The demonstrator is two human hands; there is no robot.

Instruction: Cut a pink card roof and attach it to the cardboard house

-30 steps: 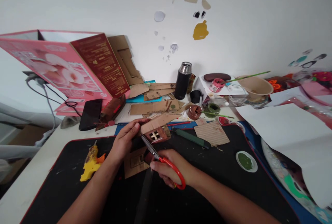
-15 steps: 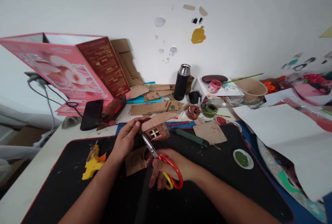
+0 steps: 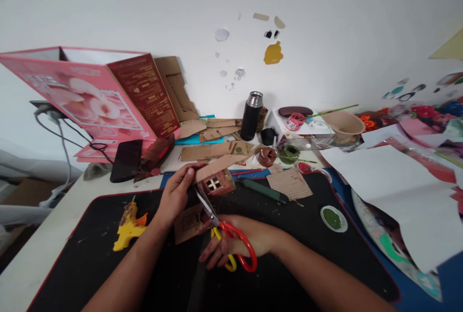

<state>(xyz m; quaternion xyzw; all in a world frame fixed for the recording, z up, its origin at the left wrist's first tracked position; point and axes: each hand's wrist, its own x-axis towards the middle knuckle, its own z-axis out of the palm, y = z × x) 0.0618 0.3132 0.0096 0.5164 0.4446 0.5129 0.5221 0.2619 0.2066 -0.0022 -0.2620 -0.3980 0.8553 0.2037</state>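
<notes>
My left hand (image 3: 178,187) grips the left end of a small cardboard house (image 3: 221,183), thumb on top of its strip-like roof (image 3: 213,167). The house has brown painted walls and a window with a pale cross frame. In my right hand (image 3: 238,237) is a pair of scissors (image 3: 209,208) with one red and one yellow handle. Their blades are apart and point up at the house's lower left corner, near my left fingers. Below the house, a flat cardboard piece (image 3: 185,225) lies on the black mat, partly hidden by the scissors and my right hand.
A yellow glue gun (image 3: 126,232) lies left on the black mat (image 3: 94,259). Behind are a dark green pen-like tool (image 3: 264,190), corrugated cardboard (image 3: 291,184), paint jars (image 3: 267,156) and a black flask (image 3: 251,118). A dish of green paint (image 3: 333,219) sits to the right.
The scissors' handles have spread, with the yellow one moved left and the blades opened wider. My left hand stays on the house. The view has shifted slightly.
</notes>
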